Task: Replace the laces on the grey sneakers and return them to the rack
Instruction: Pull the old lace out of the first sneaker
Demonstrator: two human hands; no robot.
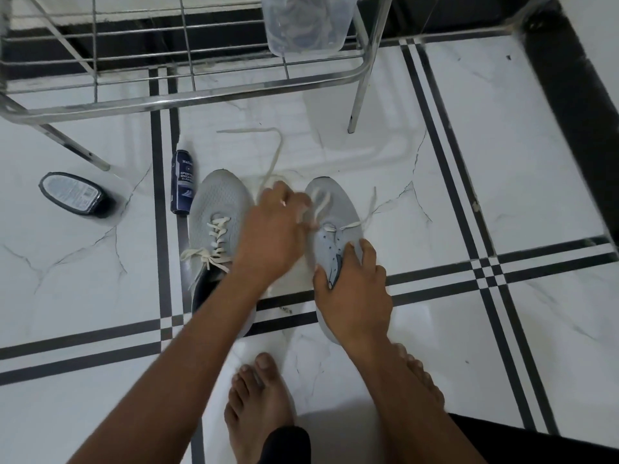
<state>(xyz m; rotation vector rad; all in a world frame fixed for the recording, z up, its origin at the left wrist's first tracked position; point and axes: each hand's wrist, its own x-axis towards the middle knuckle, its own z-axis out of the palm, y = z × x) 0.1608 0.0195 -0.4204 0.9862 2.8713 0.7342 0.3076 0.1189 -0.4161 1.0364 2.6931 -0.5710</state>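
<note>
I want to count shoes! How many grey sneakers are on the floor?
2. The laced sneaker lies on the left beside the spray can; the other sneaker is on the right, under both hands.

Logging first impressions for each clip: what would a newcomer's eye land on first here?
The two hands at centre: the left hand pulls a cream lace at the right sneaker, while the right hand presses down on its tongue. Beside it, the left sneaker is already laced. A steel rack spans the top, over the white tiled floor.

The blue spray can reads "SPORT… SNEAKER CLEANER", its brand name partly cut off.
</note>
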